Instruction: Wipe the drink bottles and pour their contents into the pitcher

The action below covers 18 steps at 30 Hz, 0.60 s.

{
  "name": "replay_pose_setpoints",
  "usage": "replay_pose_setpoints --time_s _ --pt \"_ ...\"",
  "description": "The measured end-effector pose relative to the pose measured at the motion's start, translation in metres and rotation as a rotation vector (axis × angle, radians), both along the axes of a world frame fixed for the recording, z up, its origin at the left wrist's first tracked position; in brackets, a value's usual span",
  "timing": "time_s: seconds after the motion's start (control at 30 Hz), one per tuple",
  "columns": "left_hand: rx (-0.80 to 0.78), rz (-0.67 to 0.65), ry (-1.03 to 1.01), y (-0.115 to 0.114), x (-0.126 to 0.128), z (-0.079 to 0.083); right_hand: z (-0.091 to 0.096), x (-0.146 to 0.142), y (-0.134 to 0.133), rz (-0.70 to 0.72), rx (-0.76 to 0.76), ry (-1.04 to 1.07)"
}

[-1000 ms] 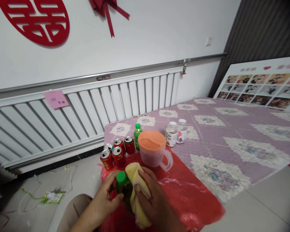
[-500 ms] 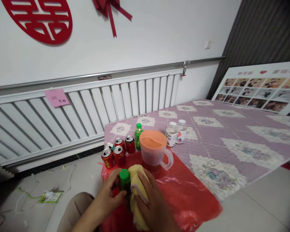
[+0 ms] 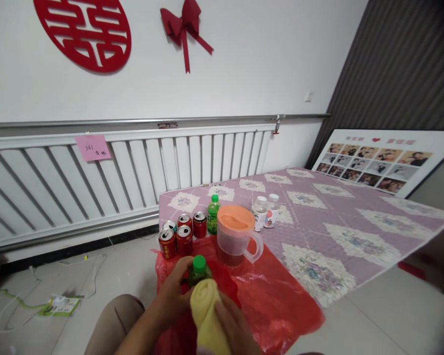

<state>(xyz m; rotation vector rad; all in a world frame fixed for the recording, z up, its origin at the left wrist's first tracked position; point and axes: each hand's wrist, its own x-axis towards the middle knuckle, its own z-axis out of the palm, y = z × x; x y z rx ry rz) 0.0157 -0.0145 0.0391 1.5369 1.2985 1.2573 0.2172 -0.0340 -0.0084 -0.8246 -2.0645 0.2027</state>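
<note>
A green-capped plastic bottle (image 3: 199, 268) stands near the front of the red plastic bag (image 3: 274, 305), its lower part hidden by the cloth. My left hand (image 3: 175, 291) is closed round the left side of this bottle. In my right hand (image 3: 235, 323) is a rolled yellow cloth (image 3: 207, 313), held just in front of the bottle; whether cloth and bottle touch I cannot tell. Beyond my hands is a clear plastic pitcher (image 3: 231, 246) with an orange lid (image 3: 237, 218), with some dark liquid at its bottom.
Several opened drink cans (image 3: 184, 240) and a second green bottle (image 3: 213, 214) stand left of the pitcher. Two white-capped bottles (image 3: 259, 213) are behind it on the floral cover (image 3: 303, 227). A radiator (image 3: 140, 172) runs along the wall; a photo board (image 3: 377, 160) leans at right.
The camera view has tilted upward and turned a little. The yellow cloth has come from the bottle's right side to its front, with its rolled end now facing up.
</note>
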Motion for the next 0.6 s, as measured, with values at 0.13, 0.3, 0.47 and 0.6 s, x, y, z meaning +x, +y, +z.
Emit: replay_pose_setpoints --time_s 0.13,0.3,0.47,0.6 --pt "0.036 0.017 0.001 -0.002 0.004 0.005 0.069 0.020 0.029 -0.021 -0.002 -0.046" --pt "0.045 0.008 -0.039 -0.004 0.010 0.010 0.130 -0.004 0.046 0.064 0.004 -0.327" --pt "0.038 0.068 -0.037 0.000 0.009 0.003 0.153 -0.035 0.052 0.036 -0.020 -0.536" --pt "0.056 0.038 -0.043 0.002 0.005 -0.004 0.156 -0.042 0.060 -0.044 -0.036 -0.563"
